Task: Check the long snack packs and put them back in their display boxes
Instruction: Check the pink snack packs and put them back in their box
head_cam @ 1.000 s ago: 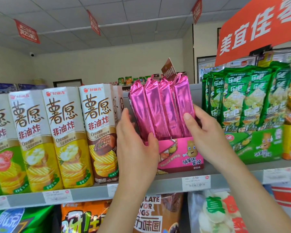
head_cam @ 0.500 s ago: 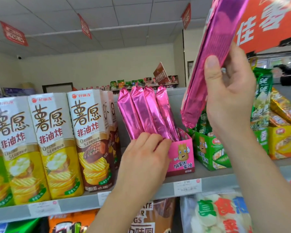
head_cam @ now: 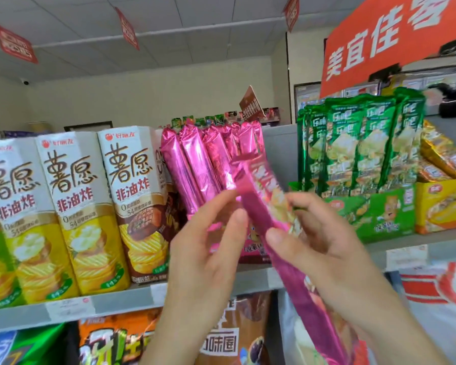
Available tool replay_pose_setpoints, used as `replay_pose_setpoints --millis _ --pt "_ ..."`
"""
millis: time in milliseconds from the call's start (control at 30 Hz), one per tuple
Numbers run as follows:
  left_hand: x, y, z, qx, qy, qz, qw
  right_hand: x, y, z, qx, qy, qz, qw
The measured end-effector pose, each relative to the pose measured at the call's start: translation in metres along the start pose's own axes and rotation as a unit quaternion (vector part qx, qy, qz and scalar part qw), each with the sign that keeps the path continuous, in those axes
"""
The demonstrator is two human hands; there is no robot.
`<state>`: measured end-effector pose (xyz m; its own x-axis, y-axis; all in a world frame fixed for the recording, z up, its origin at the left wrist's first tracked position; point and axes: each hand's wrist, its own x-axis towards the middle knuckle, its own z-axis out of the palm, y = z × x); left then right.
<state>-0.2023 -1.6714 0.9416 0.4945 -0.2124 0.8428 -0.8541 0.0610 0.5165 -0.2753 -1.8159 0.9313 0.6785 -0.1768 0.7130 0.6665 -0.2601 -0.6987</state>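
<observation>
We record: shiny magenta foil packs (head_cam: 195,164); tilted front pack (head_cam: 258,196), magenta with pale print (blurred); green packs (head_cam: 353,143), green box (head_cam: 379,214); white-and-yellow cartons (head_cam: 71,206), brown lettering, at the shelf (head_cam: 116,304) left end.

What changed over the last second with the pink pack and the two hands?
The right hand lifted one pink pack out of the pink display box, raised it high, then lowered it before the box, tilted. The left hand left the box and now pinches the pack too. The other pink packs stay in the box; the green packs are unmoved.
</observation>
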Motion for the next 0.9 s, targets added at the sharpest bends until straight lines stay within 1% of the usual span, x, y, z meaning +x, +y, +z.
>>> replay_pose_setpoints --millis 33,100,200,267,300,367,400,433,500,567,633,700,767,833,900 --pt "-0.001 0.005 0.005 -0.086 -0.008 -0.028 0.996 -0.004 0.002 0.003 0.010 -0.019 0.007 1.000" --pt "-0.001 0.008 0.013 -0.195 0.002 -0.071 0.978 -0.009 0.002 0.007 0.038 -0.039 0.018 0.998" --pt "-0.003 0.009 0.024 -0.273 0.032 -0.130 0.953 -0.016 0.000 0.007 0.095 -0.040 0.036 0.994" --pt "-0.007 0.011 0.030 -0.296 0.061 -0.150 0.941 -0.026 -0.001 0.000 0.134 -0.074 0.073 0.985" --pt "-0.008 0.013 0.032 -0.314 0.080 -0.163 0.932 -0.032 -0.001 -0.004 0.167 -0.113 0.109 0.973" --pt "-0.008 0.016 0.034 -0.374 0.120 -0.195 0.899 -0.048 0.000 -0.015 0.246 -0.202 0.176 0.932" --pt "-0.008 0.017 0.034 -0.407 0.131 -0.206 0.880 -0.055 0.001 -0.021 0.263 -0.227 0.198 0.917" --pt "-0.009 0.019 0.035 -0.431 0.135 -0.210 0.867 -0.061 0.003 -0.026 0.260 -0.234 0.214 0.912" --pt "-0.013 0.021 0.038 -0.454 0.143 -0.223 0.851 -0.071 0.004 -0.034 0.225 -0.216 0.228 0.922" --pt "-0.022 0.023 0.043 -0.456 0.155 -0.246 0.841 -0.079 0.005 -0.040 0.170 -0.191 0.219 0.942" --pt "-0.032 0.021 0.048 -0.445 0.145 -0.262 0.844 -0.087 0.005 -0.046 0.101 -0.149 0.214 0.960" --pt "-0.040 0.022 0.054 -0.433 0.140 -0.268 0.849 -0.098 0.006 -0.051 0.005 -0.104 0.184 0.977" --pt "-0.049 0.024 0.060 -0.421 0.151 -0.276 0.851 -0.110 0.006 -0.056 -0.041 -0.084 0.146 0.985" --pt "-0.060 0.029 0.068 -0.403 0.156 -0.278 0.858 -0.121 0.006 -0.059 -0.071 -0.080 0.142 0.984" --pt "-0.072 0.030 0.073 -0.384 0.179 -0.298 0.855 -0.137 0.008 -0.065 -0.095 -0.089 0.147 0.980"
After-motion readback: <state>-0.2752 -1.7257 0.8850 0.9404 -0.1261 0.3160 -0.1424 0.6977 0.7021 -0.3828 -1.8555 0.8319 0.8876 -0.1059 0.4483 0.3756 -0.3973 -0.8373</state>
